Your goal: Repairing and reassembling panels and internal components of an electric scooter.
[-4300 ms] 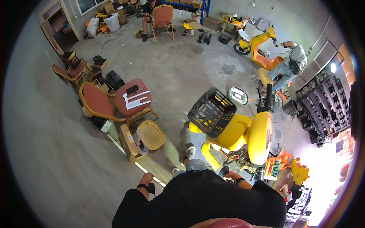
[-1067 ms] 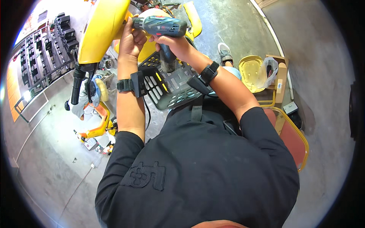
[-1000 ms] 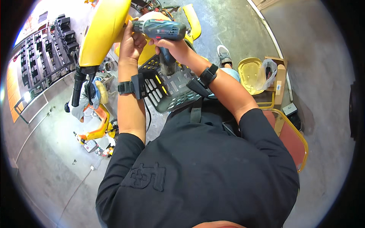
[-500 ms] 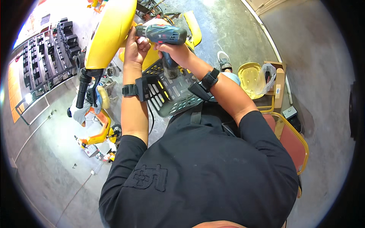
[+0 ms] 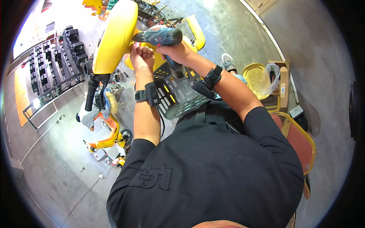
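My right hand (image 5: 175, 51) grips a dark blue-and-black cordless drill (image 5: 159, 37), held sideways with its nose at the inner side of a tall yellow scooter panel (image 5: 114, 36). My left hand (image 5: 141, 57) is closed just below the drill's nose, beside that panel; whatever its curled fingers hold, if anything, is hidden. A black handlebar grip (image 5: 90, 95) hangs below the panel. A black slotted basket (image 5: 178, 99) lies beneath my forearms, under the drill's battery.
A person (image 5: 88, 116) bends by another yellow scooter (image 5: 104, 142). Black racks (image 5: 49, 62) stand at the left. At the right are a yellow plastic piece (image 5: 253, 78), a cardboard box (image 5: 283, 83), a white pipe along the wall (image 5: 272, 43) and a red-cushioned chair (image 5: 298, 142).
Since 4.3 seconds ago the view has swung round and both hands have risen to the panel, the right now with the drill. In the last second they shifted slightly rightward in view.
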A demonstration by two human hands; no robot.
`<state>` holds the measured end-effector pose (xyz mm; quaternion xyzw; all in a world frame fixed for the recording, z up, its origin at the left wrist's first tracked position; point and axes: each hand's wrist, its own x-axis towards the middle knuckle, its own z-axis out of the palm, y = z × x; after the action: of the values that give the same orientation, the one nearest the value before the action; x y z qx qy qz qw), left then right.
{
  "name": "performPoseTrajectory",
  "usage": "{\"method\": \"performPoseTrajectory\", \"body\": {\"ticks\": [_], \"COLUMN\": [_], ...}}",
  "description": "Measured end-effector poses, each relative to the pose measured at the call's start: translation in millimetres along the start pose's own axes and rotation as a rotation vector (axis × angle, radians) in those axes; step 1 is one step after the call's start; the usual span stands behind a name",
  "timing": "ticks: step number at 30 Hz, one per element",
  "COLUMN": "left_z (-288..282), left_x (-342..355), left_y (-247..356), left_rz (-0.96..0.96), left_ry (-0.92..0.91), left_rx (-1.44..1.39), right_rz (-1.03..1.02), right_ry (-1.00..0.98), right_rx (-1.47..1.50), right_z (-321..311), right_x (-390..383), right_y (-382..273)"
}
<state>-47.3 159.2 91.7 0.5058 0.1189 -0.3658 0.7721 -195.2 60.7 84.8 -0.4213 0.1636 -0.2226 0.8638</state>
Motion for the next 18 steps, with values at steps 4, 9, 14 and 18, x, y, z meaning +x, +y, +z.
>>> {"method": "performPoseTrajectory", "body": {"ticks": [4,9,14,18], "left_z": [3,6,-24,7], "left_x": [8,19,39,19], "left_y": [-3,-8,-9,-18], "left_rz": [-0.017,-0.040,0.114,-0.053], "left_ry": [-0.055,-0.058,-0.305,0.027], "left_rx": [-0.076,-0.188,-0.119,-0.439], "right_rz": [-0.019,-0.121,-0.042,-0.009], "right_ry": [-0.009,-0.013,-0.080,-0.101], "right_rx": [-0.024,-0.037,-0.209,-0.219], "right_z": [0,-5,-8,-18], "right_x": [-1,4,14,10], "right_y": [-6,-9,4,-3]}}
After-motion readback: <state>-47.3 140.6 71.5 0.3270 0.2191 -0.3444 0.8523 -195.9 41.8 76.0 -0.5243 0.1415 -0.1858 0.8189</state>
